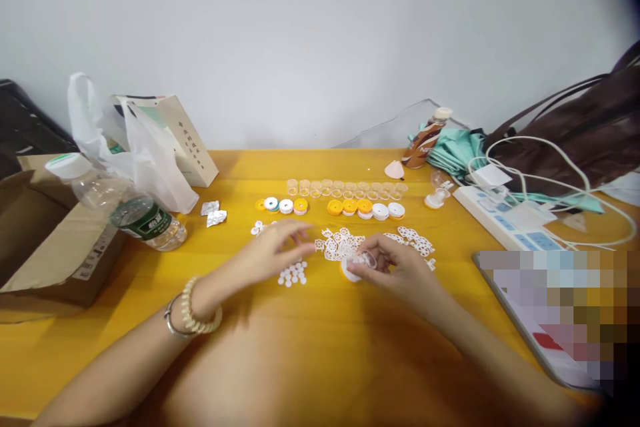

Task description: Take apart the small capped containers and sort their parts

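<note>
My left hand (273, 250) hovers over the yellow table (310, 340), fingers loosely together above a cluster of small white discs (293, 274); whether it pinches one I cannot tell. My right hand (395, 267) holds a small clear cap (367, 259) over an orange-and-white round piece (349, 271). A pile of white lace-like plastic bits (343, 243) lies between the hands. Farther back stand a row of orange and white assembled pieces (365, 208) and a row of clear cups (345, 187).
A plastic water bottle (125, 207) lies at the left beside a cardboard box (55, 240) and a white bag (145, 147). A white power strip (505, 217) with cables, a brown bag (575, 133) and a tablet (560, 310) occupy the right.
</note>
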Demonstrator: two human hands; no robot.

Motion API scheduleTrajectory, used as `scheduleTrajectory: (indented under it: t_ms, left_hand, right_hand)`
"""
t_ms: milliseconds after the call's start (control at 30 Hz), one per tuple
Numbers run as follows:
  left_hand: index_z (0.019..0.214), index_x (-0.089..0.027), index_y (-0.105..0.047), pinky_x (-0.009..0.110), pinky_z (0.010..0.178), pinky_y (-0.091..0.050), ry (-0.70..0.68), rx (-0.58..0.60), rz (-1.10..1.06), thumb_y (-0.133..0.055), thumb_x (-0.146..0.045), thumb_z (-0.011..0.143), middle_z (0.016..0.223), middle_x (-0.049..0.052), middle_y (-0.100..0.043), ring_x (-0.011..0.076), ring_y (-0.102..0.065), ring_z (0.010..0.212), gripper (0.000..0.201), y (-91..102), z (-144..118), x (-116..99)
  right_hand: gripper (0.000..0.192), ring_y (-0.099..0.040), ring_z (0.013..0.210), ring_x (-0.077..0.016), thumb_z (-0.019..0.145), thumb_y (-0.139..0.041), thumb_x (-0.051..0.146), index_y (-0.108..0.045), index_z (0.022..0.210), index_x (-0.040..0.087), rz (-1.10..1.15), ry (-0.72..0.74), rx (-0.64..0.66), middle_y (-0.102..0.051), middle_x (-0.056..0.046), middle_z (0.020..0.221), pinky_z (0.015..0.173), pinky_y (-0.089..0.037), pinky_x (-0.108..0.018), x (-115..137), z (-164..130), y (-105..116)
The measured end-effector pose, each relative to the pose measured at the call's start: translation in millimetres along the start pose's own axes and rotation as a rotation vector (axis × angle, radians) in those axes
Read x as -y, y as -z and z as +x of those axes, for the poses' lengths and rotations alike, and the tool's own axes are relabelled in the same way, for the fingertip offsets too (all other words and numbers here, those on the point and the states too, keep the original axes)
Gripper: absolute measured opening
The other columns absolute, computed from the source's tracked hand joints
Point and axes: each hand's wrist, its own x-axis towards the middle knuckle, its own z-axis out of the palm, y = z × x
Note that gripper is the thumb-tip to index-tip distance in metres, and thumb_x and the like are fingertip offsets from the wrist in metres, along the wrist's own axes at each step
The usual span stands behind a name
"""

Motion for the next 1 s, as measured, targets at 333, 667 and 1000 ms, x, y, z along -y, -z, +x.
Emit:
scheduleTrajectory:
  t_ms: [333, 667, 1000]
  left_hand:
    - [0.079, -0.014, -0.054, 0.021, 0.052, -0.035, 0.075, -0.011, -0.483, -0.052, -0.039, 0.084, 0.067, -0.001, -0.050, 0.0090, -0.041, 0.058, 0.025, -86.8, -23, -25]
    - [0.087, -0.015, -0.052, 0.023, 0.057, -0.036, 0.075, -0.064, -0.400, -0.052, -0.035, 0.083, 0.072, -0.001, -0.051, 0.0116, -0.041, 0.063, 0.020, -105.9, -36, -25]
    - [0.075, -0.015, -0.046, 0.021, 0.054, -0.034, -0.064, 0.102, -0.532, -0.047, -0.033, 0.086, 0.067, -0.003, -0.042, 0.0095, -0.036, 0.059, 0.021, -101.4, -38, -26]
  right_hand:
    - [0.033, -0.034, 0.046, -0.0082, 0.069, -0.067, 0.042, -0.047, 0.086, 0.021, 0.221, -0.011, 0.075, -0.038, 0.010, 0.050, 0.044, -0.026, -0.019, 3, -2, -34]
    - [0.031, -0.032, 0.041, -0.0067, 0.069, -0.064, 0.034, -0.036, 0.076, 0.023, 0.348, -0.047, 0.012, -0.040, 0.012, 0.048, 0.042, -0.023, -0.018, -4, -15, -52]
    - [0.019, -0.038, 0.051, -0.0089, 0.080, -0.053, 0.027, -0.036, 0.086, 0.023, 0.365, 0.193, 0.186, -0.043, 0.006, 0.065, 0.048, -0.033, -0.021, -9, -25, -45]
